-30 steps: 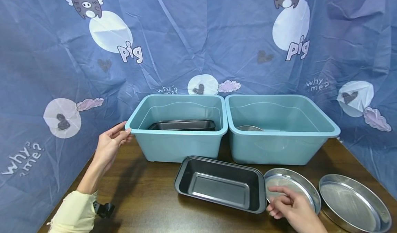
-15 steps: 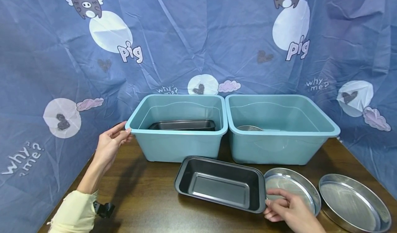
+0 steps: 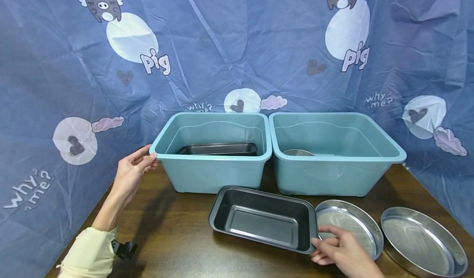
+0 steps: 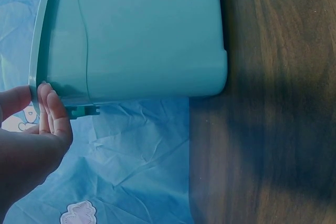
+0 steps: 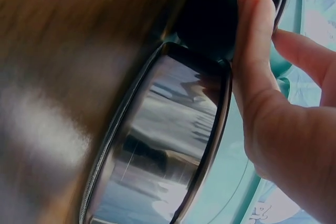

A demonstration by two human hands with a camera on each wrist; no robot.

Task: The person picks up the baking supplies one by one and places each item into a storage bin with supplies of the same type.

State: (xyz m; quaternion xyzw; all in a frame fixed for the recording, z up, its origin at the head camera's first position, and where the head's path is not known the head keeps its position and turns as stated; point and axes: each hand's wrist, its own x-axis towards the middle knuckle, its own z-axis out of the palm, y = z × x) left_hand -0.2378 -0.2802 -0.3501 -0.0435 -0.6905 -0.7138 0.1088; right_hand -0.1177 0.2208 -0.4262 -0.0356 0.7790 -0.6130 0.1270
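Note:
A black rectangular loaf pan [image 3: 261, 224] lies on the table in front of two teal bins. My right hand [image 3: 340, 251] pinches its right rim, thumb on one side and fingers on the other, as the right wrist view [image 5: 286, 114] also shows. At the back left corner area, my left hand [image 3: 129, 173] grips the front left corner of the left bin's rim [image 3: 211, 158]. In the left wrist view, the thumb and fingers of the left hand [image 4: 39, 135] sit on opposite sides of that rim. Another dark loaf pan [image 3: 220, 149] is inside the left bin, partly hidden.
The right bin [image 3: 333, 179] stands beside the left one, with a round metal pan [image 3: 298, 152] partly visible inside. Two shallow round metal pans, a nearer-left one [image 3: 348, 218] and a right one [image 3: 422, 237], lie at the table's right. A blue printed cloth [image 3: 237, 43] hangs behind.
My right hand has moved slightly left onto the loaf pan's right rim, and its thumb and fingers have closed on it. The left hand has stayed in place.

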